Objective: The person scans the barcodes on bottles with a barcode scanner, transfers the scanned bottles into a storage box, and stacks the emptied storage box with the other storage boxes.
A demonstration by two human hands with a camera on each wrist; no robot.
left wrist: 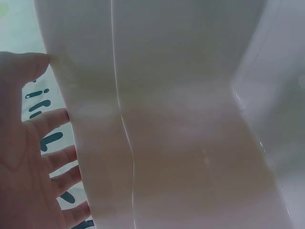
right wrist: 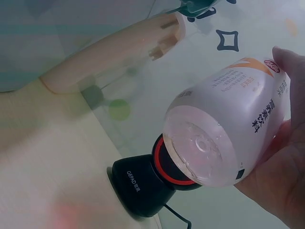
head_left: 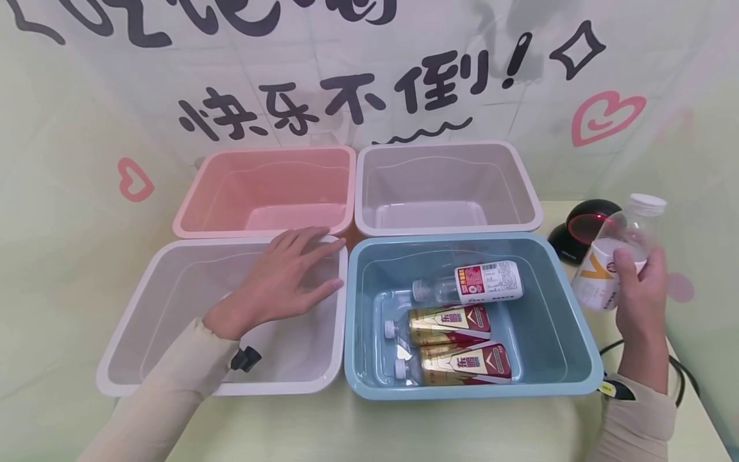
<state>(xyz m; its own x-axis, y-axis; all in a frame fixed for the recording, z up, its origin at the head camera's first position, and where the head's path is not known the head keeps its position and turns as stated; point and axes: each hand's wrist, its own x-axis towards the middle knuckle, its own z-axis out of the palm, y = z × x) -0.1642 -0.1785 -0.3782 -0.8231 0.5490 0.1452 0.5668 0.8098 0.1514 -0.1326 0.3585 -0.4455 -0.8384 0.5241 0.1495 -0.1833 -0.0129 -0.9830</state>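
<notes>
My right hand (head_left: 642, 295) grips a clear plastic bottle (head_left: 597, 273) with a white cap and a white-and-orange label. It is tilted, cap up and to the right, close to a black barcode scanner (head_left: 594, 215) glowing red. In the right wrist view, the bottle's base (right wrist: 198, 145) overlaps the scanner (right wrist: 143, 183). My left hand (head_left: 277, 282) is over the front-left pale grey bin (head_left: 164, 308), its fingers spread and fairly straight near the right rim. In the left wrist view, the fingertips (left wrist: 69, 183) are at the bin's edge.
The front-right blue bin (head_left: 548, 321) holds a bottle with a red-and-white label (head_left: 491, 282) and two gold-and-red labelled bottles (head_left: 450, 324) (head_left: 464, 364), all lying down. Behind stand a pink bin (head_left: 265, 179) and another pale grey bin (head_left: 444, 179). A black cable (head_left: 684, 372) runs at the right.
</notes>
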